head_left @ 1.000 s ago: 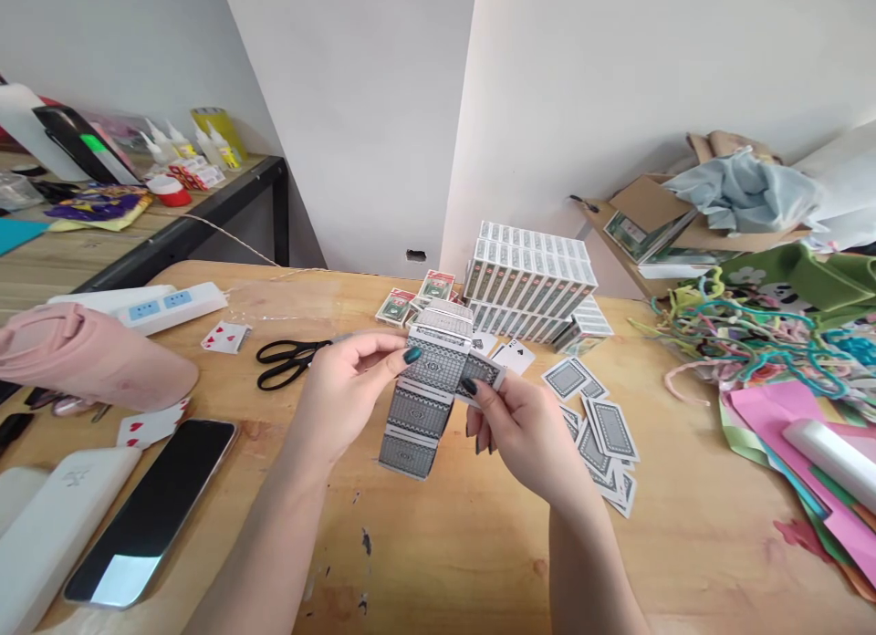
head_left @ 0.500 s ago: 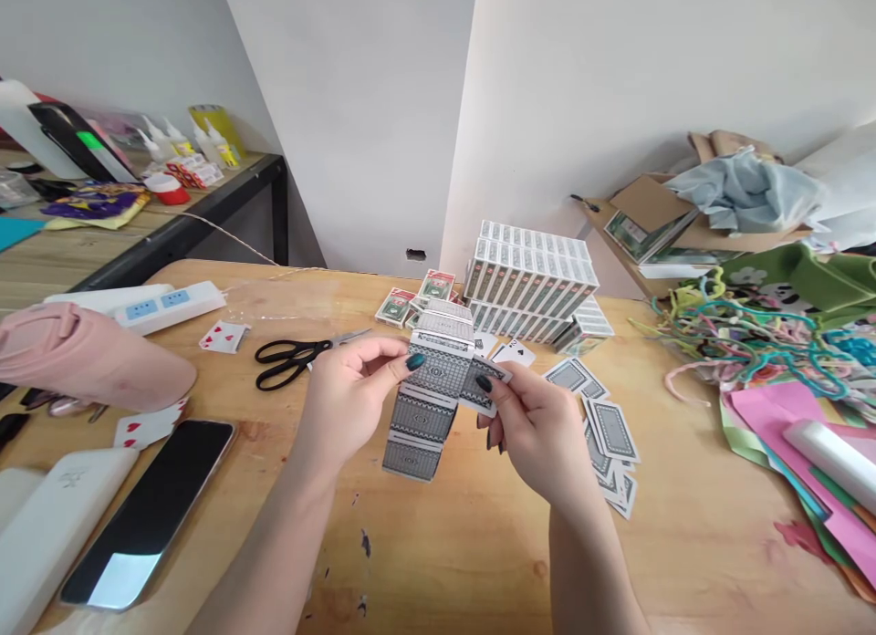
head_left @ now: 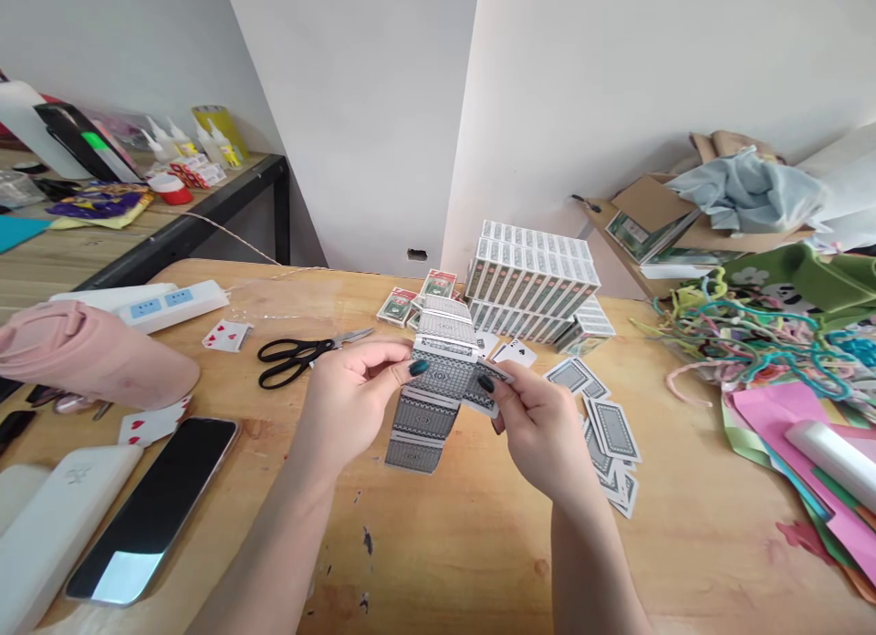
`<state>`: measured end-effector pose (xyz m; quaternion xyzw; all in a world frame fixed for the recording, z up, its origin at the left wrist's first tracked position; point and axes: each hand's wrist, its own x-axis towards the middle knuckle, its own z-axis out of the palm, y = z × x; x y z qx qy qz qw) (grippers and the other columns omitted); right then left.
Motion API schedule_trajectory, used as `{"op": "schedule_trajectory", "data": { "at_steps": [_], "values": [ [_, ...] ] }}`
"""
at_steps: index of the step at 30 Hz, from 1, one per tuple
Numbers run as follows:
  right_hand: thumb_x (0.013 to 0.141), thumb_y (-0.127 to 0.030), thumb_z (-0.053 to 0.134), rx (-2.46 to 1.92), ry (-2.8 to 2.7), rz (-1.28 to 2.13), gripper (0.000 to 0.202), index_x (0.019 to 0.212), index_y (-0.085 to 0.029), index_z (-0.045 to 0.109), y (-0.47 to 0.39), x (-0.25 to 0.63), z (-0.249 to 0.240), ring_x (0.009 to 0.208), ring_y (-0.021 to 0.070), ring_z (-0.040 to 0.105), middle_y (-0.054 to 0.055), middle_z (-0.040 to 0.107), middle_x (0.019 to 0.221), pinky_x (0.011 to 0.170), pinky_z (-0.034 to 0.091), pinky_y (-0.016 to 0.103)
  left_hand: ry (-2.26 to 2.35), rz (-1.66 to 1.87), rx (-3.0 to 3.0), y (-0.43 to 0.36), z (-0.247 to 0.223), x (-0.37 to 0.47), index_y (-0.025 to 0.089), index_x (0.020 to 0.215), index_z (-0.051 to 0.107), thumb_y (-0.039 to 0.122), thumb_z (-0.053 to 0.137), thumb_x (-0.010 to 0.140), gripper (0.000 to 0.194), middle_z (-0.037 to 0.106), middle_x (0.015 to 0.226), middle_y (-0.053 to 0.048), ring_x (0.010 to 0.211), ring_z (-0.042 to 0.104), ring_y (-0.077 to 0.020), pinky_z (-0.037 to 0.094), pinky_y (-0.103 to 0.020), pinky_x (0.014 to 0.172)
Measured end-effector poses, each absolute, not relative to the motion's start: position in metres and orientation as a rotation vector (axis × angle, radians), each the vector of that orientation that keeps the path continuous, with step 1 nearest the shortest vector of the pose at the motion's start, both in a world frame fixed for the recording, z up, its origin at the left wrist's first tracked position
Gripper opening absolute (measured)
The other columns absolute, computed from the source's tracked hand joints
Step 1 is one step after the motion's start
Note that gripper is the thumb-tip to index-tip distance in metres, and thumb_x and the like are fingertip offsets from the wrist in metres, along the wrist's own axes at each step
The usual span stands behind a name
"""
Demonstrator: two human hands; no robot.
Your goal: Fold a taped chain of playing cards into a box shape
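Note:
A folded structure of joined playing cards [head_left: 438, 375], grey patterned backs outward, hangs above the wooden table [head_left: 472, 562]. My left hand [head_left: 359, 398] pinches its left edge between thumb and fingers. On the other side, my right hand [head_left: 537, 421] pinches a card [head_left: 483, 393] that touches the structure's right edge. Loose cards [head_left: 612, 430] lie face down to the right of my right hand. Black-handled scissors [head_left: 294, 357] rest beyond my left hand. Part of the structure's left side is hidden by my left fingers.
Stacked card boxes [head_left: 530, 275] stand at the back, beside red card packs [head_left: 397, 307]. A pink bottle [head_left: 102, 352], power strip [head_left: 178, 305] and phone [head_left: 154, 512] are on the left. Colourful yarn [head_left: 759, 334] and paper sheets [head_left: 787, 416] lie on the right.
The view has shifted slightly. The lower flaps of the card structure have swung up a little, and the fingers under my right hand's card are less visible. Both hands keep their pinch.

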<state>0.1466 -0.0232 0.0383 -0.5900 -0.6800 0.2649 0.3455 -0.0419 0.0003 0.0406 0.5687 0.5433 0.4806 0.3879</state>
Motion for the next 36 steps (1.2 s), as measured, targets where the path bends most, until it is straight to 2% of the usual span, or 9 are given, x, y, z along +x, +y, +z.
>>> {"op": "schedule_trajectory", "data": {
  "at_steps": [9, 11, 14, 17, 21, 26, 30, 33, 36],
  "values": [
    [0.088, -0.021, 0.04, -1.451, -1.778, 0.786, 0.017, 0.078, -0.021, 0.054, -0.029, 0.144, 0.043, 0.046, 0.0118, 0.044, -0.005, 0.045, 0.049, 0.05, 0.036, 0.022, 1.332, 1.155, 1.495, 0.003, 0.036, -0.04, 0.02, 0.082, 0.076, 0.026, 0.063, 0.077, 0.015, 0.074, 0.086, -0.002, 0.084, 0.065, -0.0206, 0.049, -0.028, 0.074],
    [0.088, -0.021, 0.042, -1.46, -1.744, 0.773, 0.019, 0.072, -0.021, 0.052, -0.034, 0.142, 0.047, 0.045, 0.0112, 0.042, -0.004, 0.046, 0.048, 0.048, 0.033, 0.023, 1.296, 1.142, 1.42, 0.004, 0.035, -0.037, 0.018, 0.083, 0.075, 0.028, 0.063, 0.078, 0.017, 0.073, 0.085, -0.003, 0.082, 0.065, -0.0208, 0.05, -0.029, 0.074],
    [0.09, -0.028, 0.045, -1.433, -1.639, 0.85, 0.029, 0.062, -0.021, 0.044, -0.035, 0.145, 0.05, 0.044, 0.0104, 0.042, -0.003, 0.048, 0.049, 0.044, 0.032, 0.023, 1.242, 1.127, 1.278, 0.004, 0.035, -0.032, 0.016, 0.08, 0.072, 0.031, 0.068, 0.074, 0.016, 0.072, 0.08, -0.004, 0.075, 0.064, -0.0183, 0.05, -0.027, 0.069],
    [0.091, -0.034, 0.047, -1.342, -1.523, 1.044, 0.028, 0.067, -0.021, 0.048, -0.029, 0.15, 0.045, 0.047, 0.0114, 0.05, -0.002, 0.053, 0.054, 0.045, 0.039, 0.022, 1.199, 1.172, 1.12, 0.004, 0.036, -0.03, 0.016, 0.073, 0.065, 0.027, 0.076, 0.066, 0.017, 0.068, 0.072, -0.001, 0.068, 0.062, -0.0135, 0.048, -0.022, 0.063],
    [0.092, -0.037, 0.048, -1.237, -1.454, 1.181, 0.027, 0.07, -0.02, 0.05, -0.021, 0.152, 0.034, 0.05, 0.0126, 0.055, -0.001, 0.056, 0.057, 0.047, 0.045, 0.024, 1.017, 1.17, 0.912, 0.006, 0.035, -0.03, 0.02, 0.09, 0.057, 0.022, 0.079, 0.063, 0.034, 0.068, 0.074, 0.002, 0.066, 0.062, -0.0123, 0.049, -0.021, 0.061],
    [0.092, -0.036, 0.049, -1.163, -1.414, 1.26, 0.024, 0.074, -0.02, 0.051, -0.02, 0.145, 0.032, 0.051, 0.0109, 0.055, -0.002, 0.055, 0.059, 0.048, 0.047, 0.023, 0.961, 1.011, 1.055, 0.007, 0.031, -0.024, 0.016, 0.09, 0.062, 0.034, 0.066, 0.078, 0.022, 0.069, 0.078, -0.002, 0.067, 0.062, -0.015, 0.051, -0.025, 0.064],
    [0.093, -0.036, 0.048, -1.072, -1.394, 1.352, 0.021, 0.079, -0.02, 0.05, -0.02, 0.14, 0.033, 0.05, 0.0103, 0.055, -0.003, 0.056, 0.061, 0.049, 0.048, 0.023, 1.23, 1.167, 1.197, 0.004, 0.026, -0.016, 0.018, 0.081, 0.061, 0.044, 0.056, 0.084, 0.027, 0.065, 0.072, 0.0, 0.066, 0.057, -0.0142, 0.045, -0.022, 0.059],
    [0.093, -0.033, 0.048, -0.958, -1.387, 1.441, 0.016, 0.085, -0.02, 0.052, -0.021, 0.141, 0.033, 0.049, 0.0106, 0.055, -0.003, 0.059, 0.06, 0.049, 0.048, 0.023, 1.316, 1.235, 1.193, 0.004, 0.022, -0.015, 0.017, 0.074, 0.06, 0.051, 0.051, 0.085, 0.038, 0.062, 0.065, 0.0, 0.062, 0.055, -0.0136, 0.041, -0.021, 0.054],
    [0.092, -0.033, 0.05, -0.939, -1.379, 1.451, 0.015, 0.087, -0.019, 0.054, -0.021, 0.141, 0.034, 0.048, 0.0105, 0.054, -0.002, 0.06, 0.06, 0.047, 0.048, 0.023, 1.047, 1.071, 1.054, 0.006, 0.021, -0.021, 0.015, 0.08, 0.064, 0.05, 0.063, 0.077, 0.035, 0.064, 0.063, 0.0, 0.055, 0.056, -0.014, 0.044, -0.022, 0.051]
  ]
}}
